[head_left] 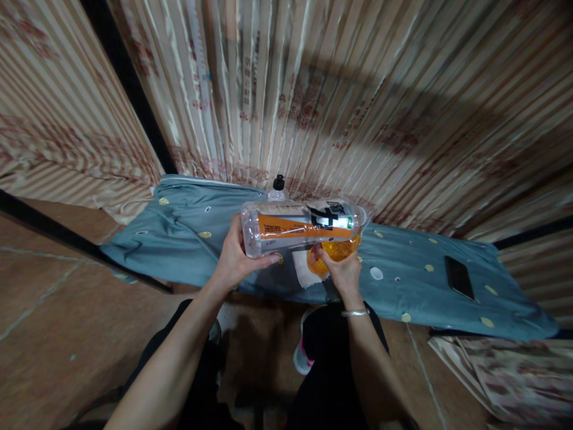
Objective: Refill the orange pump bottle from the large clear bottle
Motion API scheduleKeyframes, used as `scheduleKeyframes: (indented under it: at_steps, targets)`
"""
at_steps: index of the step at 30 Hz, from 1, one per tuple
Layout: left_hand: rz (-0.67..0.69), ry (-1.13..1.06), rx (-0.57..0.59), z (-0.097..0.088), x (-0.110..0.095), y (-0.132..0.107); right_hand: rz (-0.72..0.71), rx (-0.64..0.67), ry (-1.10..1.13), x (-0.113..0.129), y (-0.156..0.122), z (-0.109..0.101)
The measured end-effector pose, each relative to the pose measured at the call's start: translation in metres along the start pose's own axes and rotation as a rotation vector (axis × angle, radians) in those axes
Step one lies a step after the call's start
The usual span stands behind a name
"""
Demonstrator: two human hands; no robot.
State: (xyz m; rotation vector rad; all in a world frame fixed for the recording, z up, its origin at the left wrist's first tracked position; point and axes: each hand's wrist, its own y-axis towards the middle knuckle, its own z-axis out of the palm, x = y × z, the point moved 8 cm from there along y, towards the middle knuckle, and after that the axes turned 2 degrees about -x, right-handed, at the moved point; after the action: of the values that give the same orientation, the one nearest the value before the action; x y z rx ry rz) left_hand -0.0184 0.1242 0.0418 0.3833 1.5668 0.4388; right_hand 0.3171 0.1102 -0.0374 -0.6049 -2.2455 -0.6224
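**Clear bottle point(286, 226) held on its side over the worktop point(179, 239), a hand at each end**

Far left: black pole point(129, 89), slanting down in front of the striped curtain point(322, 89) to the worktop's far left corner. Blue-grey cloth with yellow prints covers the top.

Left hand point(237, 257): clamped around the clear bottle's left end, thumb stretched along its lower side. Bottle lies crosswise above the middle of the worktop, label orange, white and grey with black lettering.

Black-capped bottle point(278, 184): cap up, near the far edge, lower part hidden behind the clear bottle.

White tissue point(304, 276): near edge, about mid-length, partly covered by the orange container point(319, 266).

Orange container: below the clear bottle's right half; contact between the two cannot be told.

Right hand point(344, 269): clamped on the orange container, thumb over its side, other fingers mostly hidden. Silver bracelet point(355, 313) at the wrist.

Black phone point(459, 278): lying flat toward the right end, well apart from both hands.
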Motion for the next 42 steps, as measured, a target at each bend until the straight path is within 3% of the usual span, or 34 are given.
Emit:
scheduleKeyframes:
  at_steps: [17,42]
  targets:
    - [-0.018,-0.026,0.008,0.0004,-0.0007,-0.0001,-0.031,-0.046,0.031,-0.0011,-0.0011,-0.0012]
    - [-0.038,-0.015,0.016,0.0011,-0.0002,0.0002,0.004,0.009,0.048,-0.0007,-0.0013,0.0007]
